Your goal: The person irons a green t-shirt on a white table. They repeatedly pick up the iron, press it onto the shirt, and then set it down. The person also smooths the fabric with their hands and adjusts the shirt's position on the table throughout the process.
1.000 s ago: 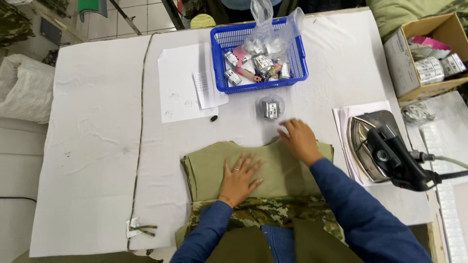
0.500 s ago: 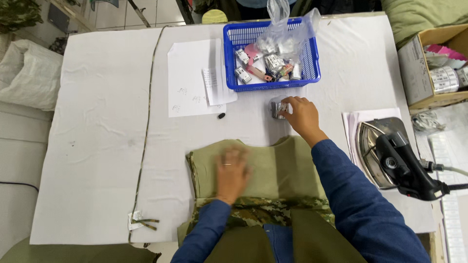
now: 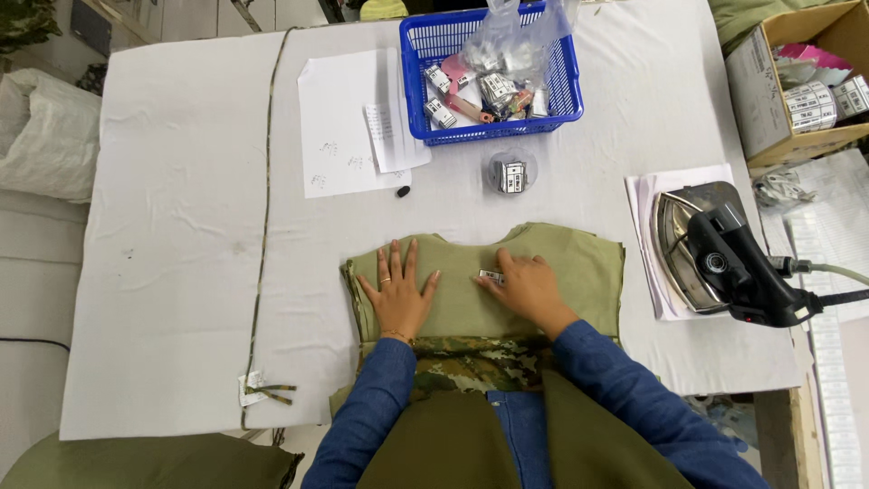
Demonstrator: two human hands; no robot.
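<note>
Right hand [image 3: 527, 288] back from the round label tub [image 3: 512, 170] — now fingertips pinching a small label [image 3: 491, 275] onto the olive garment [image 3: 471, 303]; left hand [image 3: 398, 292] open, flat, pressing fabric.

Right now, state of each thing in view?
Left hand: flat, fingers spread on the olive garment.
Right hand: pressing a small label onto the garment.
Iron: parked on its side, on paper.
Blue basket: full of label rolls.
Cardboard box: open.
</note>
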